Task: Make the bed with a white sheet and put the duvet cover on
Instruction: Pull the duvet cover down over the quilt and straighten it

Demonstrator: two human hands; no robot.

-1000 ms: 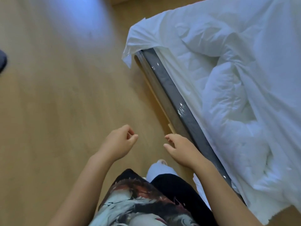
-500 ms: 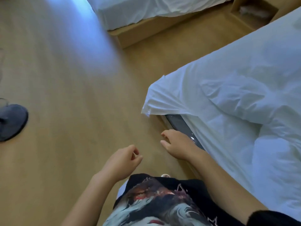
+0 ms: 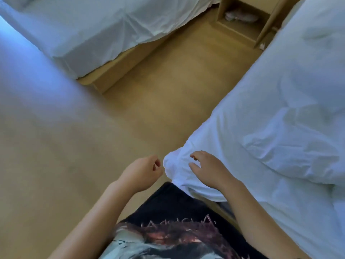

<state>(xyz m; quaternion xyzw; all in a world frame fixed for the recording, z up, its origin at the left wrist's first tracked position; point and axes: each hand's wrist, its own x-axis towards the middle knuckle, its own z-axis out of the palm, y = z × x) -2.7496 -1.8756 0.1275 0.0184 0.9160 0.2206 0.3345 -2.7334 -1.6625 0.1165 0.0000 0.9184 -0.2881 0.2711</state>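
At 9 o'clock the wooden floor [image 3: 56, 165] carries a broad bluish glare that washes out its grain. Up at 11 o'clock stands a bed [image 3: 84, 30] draped in wrinkled white linen, the cloth hanging down over a pale wooden base [image 3: 119, 68] whose corner points toward the middle of the view. Just below centre, toward 7 o'clock, the left hand [image 3: 143, 171] hovers over the floor with its fingers loosely curled inward, holding nothing, just beside a corner of cloth but not touching it. At 6 o'clock a black shirt [image 3: 168, 212] with a red and pale print fills the bottom edge. Right of the left hand lies the white sheet [image 3: 177, 165]: its bunched, rounded corner sits near the centre, and its edge runs away toward 1 o'clock. The right hand [image 3: 211, 171] rests palm down on top of that corner, fingers spread wide and relaxed, gripping no fold that can be seen. At 1 o'clock an open wooden bedside shelf [image 3: 222, 14] holds something pale, too blurred to tell. From 2 to 4 o'clock the crumpled white duvet [image 3: 291, 146] lies heaped on the sheet, well back from the corner under the hand.
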